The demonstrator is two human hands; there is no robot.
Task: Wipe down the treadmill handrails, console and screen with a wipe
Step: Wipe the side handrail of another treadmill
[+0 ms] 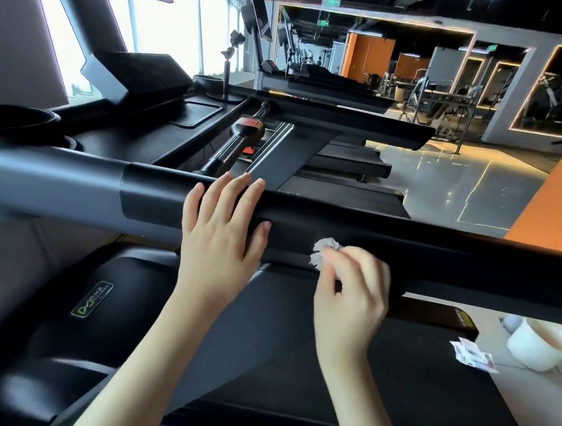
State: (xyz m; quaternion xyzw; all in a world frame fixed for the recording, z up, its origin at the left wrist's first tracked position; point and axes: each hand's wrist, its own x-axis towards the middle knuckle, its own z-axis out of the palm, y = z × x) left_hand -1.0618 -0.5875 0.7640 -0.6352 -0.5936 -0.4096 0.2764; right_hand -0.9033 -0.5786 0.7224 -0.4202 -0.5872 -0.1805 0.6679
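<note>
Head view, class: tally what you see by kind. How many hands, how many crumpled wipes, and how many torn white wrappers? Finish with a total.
Hands: 2 (left hand, right hand)
Crumpled wipes: 1 (wipe, pinched in the right hand)
Torn white wrappers: 1 (wrapper, lying at lower right)
Total: 4

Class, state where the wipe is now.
Head view, centre-right: the wipe is pinched by the right hand at the black handrail, beside the left hand.
</note>
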